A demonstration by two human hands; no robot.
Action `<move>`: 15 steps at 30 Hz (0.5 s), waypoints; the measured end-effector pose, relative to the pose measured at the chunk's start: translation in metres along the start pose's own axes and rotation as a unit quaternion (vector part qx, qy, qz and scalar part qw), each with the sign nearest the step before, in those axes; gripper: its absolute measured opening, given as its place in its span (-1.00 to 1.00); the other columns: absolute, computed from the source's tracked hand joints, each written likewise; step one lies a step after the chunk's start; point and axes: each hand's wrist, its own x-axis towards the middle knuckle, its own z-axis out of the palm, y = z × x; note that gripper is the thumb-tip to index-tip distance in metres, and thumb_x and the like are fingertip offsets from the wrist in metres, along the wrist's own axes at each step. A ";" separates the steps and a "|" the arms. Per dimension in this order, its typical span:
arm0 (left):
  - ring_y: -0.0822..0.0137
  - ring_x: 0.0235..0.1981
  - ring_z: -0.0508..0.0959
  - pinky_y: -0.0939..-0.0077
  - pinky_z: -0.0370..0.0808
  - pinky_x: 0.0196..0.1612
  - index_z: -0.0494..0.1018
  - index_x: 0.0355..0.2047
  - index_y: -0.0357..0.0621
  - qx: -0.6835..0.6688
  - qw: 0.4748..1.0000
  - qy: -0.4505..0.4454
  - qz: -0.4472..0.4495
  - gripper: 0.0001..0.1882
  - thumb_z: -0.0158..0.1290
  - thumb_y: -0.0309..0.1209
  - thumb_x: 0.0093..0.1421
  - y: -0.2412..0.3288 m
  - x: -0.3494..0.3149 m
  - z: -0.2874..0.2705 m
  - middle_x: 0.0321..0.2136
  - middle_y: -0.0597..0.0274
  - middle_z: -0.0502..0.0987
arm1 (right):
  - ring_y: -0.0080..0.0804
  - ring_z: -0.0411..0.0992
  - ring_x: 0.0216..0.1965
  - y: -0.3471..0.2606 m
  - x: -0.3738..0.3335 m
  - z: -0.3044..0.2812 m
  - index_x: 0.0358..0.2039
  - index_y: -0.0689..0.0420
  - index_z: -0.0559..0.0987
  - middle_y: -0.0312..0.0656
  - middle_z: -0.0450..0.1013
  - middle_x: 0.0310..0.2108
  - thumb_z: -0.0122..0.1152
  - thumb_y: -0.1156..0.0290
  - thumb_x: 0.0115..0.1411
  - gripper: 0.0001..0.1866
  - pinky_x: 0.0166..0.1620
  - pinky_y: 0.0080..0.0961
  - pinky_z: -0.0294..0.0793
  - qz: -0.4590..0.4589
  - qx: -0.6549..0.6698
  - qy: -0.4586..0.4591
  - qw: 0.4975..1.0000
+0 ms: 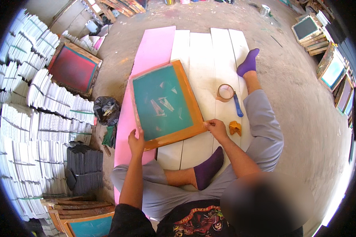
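Observation:
A screen printing frame [158, 106] with teal mesh and an orange-brown taped border lies tilted on white and pink boards in front of me. Pale cut-out shapes show in the middle of its mesh. My left hand [137, 143] grips the frame's near left edge, thumb raised along its side. At the near right corner, my right hand [216, 129] pinches the border between thumb and fingers. To the right of the frame lie a roll of brown tape [226, 92], a blue-handled cutter [238, 106] and a crumpled orange-brown piece of tape [235, 128].
Tall stacks of white paper bundles [47, 122] fill the left side, beside a black plastic bag [106, 110] and a red-mesh frame [73, 67]. More frames [307, 33] lean at the far right. My purple-socked feet [209, 168] rest on the boards.

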 end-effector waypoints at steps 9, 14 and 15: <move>-0.07 0.31 0.33 0.24 0.26 0.34 0.21 0.30 -0.51 -0.099 0.984 -0.028 -0.145 -0.30 -0.07 -0.08 0.41 -0.046 -0.051 0.002 0.26 -0.37 0.31 | -0.48 0.51 -0.47 0.015 0.003 0.012 -0.28 0.26 0.61 -0.22 0.54 -0.45 0.26 0.20 0.33 -0.68 -0.43 -0.52 0.53 0.073 0.042 0.060 0.995; -0.10 0.33 0.31 0.21 0.21 0.37 0.24 0.29 -0.50 -0.177 0.976 -0.021 -0.126 -0.34 -0.11 -0.12 0.44 -0.048 -0.051 0.008 0.27 -0.38 0.30 | -0.48 0.52 -0.48 0.014 0.003 0.016 -0.34 0.26 0.59 -0.22 0.54 -0.46 0.26 0.23 0.33 -0.70 -0.45 -0.51 0.53 0.074 0.031 0.071 0.994; -0.12 0.34 0.28 0.19 0.19 0.38 0.24 0.29 -0.49 -0.179 0.976 -0.015 -0.125 -0.35 -0.10 -0.13 0.44 -0.044 -0.052 0.007 0.28 -0.39 0.27 | -0.48 0.53 -0.48 0.015 0.003 0.017 -0.34 0.26 0.59 -0.22 0.54 -0.46 0.26 0.24 0.33 -0.71 -0.45 -0.51 0.53 0.073 0.031 0.070 0.994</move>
